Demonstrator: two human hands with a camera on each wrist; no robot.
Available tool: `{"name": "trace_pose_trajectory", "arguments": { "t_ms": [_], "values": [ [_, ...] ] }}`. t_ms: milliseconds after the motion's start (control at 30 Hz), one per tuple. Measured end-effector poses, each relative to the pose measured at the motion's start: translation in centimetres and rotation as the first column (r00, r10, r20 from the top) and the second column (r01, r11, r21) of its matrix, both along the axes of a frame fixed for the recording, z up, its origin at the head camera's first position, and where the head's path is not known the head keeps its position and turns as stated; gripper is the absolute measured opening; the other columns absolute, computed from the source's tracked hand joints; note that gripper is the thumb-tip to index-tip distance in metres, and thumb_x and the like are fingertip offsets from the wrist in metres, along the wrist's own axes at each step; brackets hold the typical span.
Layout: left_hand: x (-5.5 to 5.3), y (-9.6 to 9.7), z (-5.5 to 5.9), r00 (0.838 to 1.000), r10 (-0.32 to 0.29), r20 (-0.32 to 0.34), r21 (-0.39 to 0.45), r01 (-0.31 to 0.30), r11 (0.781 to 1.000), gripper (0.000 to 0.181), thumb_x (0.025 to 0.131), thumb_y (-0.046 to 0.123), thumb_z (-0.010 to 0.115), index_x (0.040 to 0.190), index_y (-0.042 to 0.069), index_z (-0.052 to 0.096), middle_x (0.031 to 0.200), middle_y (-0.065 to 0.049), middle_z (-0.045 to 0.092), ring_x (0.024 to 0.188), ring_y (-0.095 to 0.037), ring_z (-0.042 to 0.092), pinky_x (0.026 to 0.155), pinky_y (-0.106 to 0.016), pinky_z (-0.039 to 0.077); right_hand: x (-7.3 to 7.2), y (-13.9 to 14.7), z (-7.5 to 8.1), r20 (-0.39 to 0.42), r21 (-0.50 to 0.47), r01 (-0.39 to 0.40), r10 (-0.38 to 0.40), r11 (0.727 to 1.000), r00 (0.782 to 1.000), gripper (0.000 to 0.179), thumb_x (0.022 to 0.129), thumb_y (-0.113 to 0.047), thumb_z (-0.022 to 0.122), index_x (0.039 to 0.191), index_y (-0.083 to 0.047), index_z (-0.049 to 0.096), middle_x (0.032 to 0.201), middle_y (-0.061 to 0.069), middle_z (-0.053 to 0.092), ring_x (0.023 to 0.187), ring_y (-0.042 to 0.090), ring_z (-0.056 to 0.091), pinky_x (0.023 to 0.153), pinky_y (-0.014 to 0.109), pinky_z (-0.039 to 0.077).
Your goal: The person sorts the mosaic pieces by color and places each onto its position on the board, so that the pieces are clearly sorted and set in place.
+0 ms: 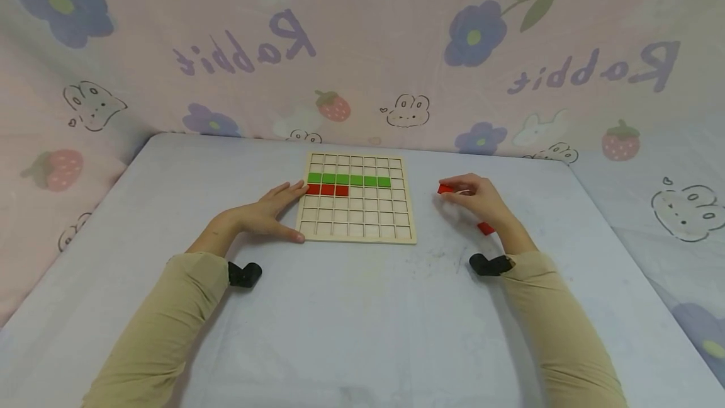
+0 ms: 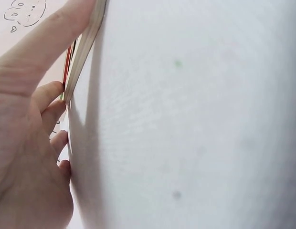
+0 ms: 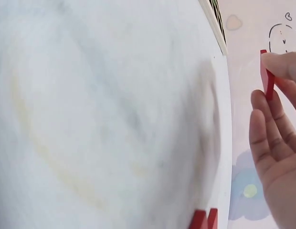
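A wooden grid board (image 1: pixel 376 219) lies on the table, with a row of green tiles (image 1: pixel 350 180) across it. Three red tiles (image 1: pixel 328 189) fill the left of the row below. Spread along the board's left edge, my left hand (image 1: pixel 263 211) touches it with straight fingers, the thumb at the near corner. To the right of the board, my right hand (image 1: pixel 478 197) pinches a square red tile (image 3: pixel 266 78) between thumb and fingers, raised above the table. More red tiles (image 3: pixel 199 220) lie on the table beneath my right wrist.
The white-covered table (image 1: pixel 351 320) runs back to a patterned cloth wall (image 1: pixel 362 36) with flowers, rabbits and strawberries. Black wrist mounts (image 1: pixel 490 265) stick out from both beige sleeves (image 1: pixel 557 326).
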State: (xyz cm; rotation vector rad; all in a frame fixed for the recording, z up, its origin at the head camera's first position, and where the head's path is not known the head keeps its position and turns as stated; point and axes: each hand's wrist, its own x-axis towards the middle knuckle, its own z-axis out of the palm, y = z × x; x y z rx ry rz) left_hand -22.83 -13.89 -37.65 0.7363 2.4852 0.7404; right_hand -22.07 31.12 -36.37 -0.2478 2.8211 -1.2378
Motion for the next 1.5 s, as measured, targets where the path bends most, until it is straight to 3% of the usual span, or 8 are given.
{"name": "trace_pose_trajectory", "arguments": {
  "t_ms": [267,500,733,933,1233,1500],
  "values": [
    [-0.1,-0.1,-0.1,1.000,0.005,0.002,-0.010,-0.005,1.000,0.113,0.075,0.051,0.077,0.156,0.016,0.007,0.163,-0.004,-0.004,0.148,-0.033,-0.012,0.114,-0.065,-0.001,-0.2,-2.0,0.5,0.001,-0.031,-0.016,0.016,0.999,1.000,0.039,0.091,-0.018,0.066,0.128,-0.004,0.061,0.125,0.015,0.059,0.110,0.025,0.057,0.089,0.021,0.048],
    [-0.1,0.0,-0.1,1.000,0.005,-0.007,-0.019,-0.005,1.000,0.113,0.074,0.050,0.078,0.156,0.017,0.006,0.163,-0.002,-0.004,0.148,-0.031,-0.013,0.115,-0.064,0.000,-0.9,-2.8,0.4,-0.008,-0.045,-0.023,0.023,0.999,1.000,0.039,0.092,-0.012,0.064,0.129,-0.001,0.060,0.128,0.019,0.057,0.114,0.030,0.055,0.094,0.030,0.048],
    [0.0,0.0,-0.1,1.000,0.000,-0.008,-0.013,0.000,1.000,0.113,0.074,0.050,0.077,0.156,0.017,0.006,0.163,-0.003,-0.004,0.148,-0.031,-0.012,0.115,-0.063,0.000,-1.2,-3.6,0.5,-0.004,-0.072,-0.009,0.009,0.997,1.000,0.037,0.090,-0.016,0.068,0.125,-0.007,0.064,0.124,0.013,0.059,0.110,0.024,0.056,0.093,0.028,0.048],
    [-0.1,-0.1,-0.2,1.000,0.004,-0.010,-0.018,-0.004,1.000,0.113,0.074,0.050,0.077,0.156,0.018,0.007,0.163,-0.003,-0.003,0.148,-0.030,-0.012,0.116,-0.063,0.000,-1.6,-4.5,0.4,-0.035,-0.098,-0.044,0.041,0.994,0.999,0.037,0.089,-0.014,0.068,0.124,-0.006,0.064,0.123,0.014,0.061,0.109,0.024,0.057,0.091,0.026,0.049],
    [-0.1,-0.1,-0.1,1.000,-0.006,-0.008,-0.004,0.006,1.000,0.112,0.075,0.049,0.077,0.156,0.015,0.008,0.163,-0.005,-0.003,0.148,-0.033,-0.012,0.115,-0.064,-0.001,-1.8,-6.0,0.3,-0.021,-0.118,-0.063,0.061,0.991,0.998,0.036,0.089,-0.013,0.068,0.124,-0.006,0.064,0.126,0.012,0.058,0.113,0.026,0.056,0.100,0.041,0.046],
    [-0.1,-0.1,-0.1,1.000,-0.005,-0.011,-0.002,0.005,1.000,0.112,0.075,0.049,0.077,0.156,0.014,0.008,0.163,-0.005,-0.003,0.148,-0.033,-0.012,0.115,-0.063,-0.002,-2.1,-6.8,0.2,-0.034,-0.141,-0.080,0.076,0.987,0.997,0.036,0.089,-0.013,0.069,0.123,-0.004,0.064,0.125,0.013,0.059,0.111,0.025,0.057,0.098,0.037,0.047]
  ]
}}
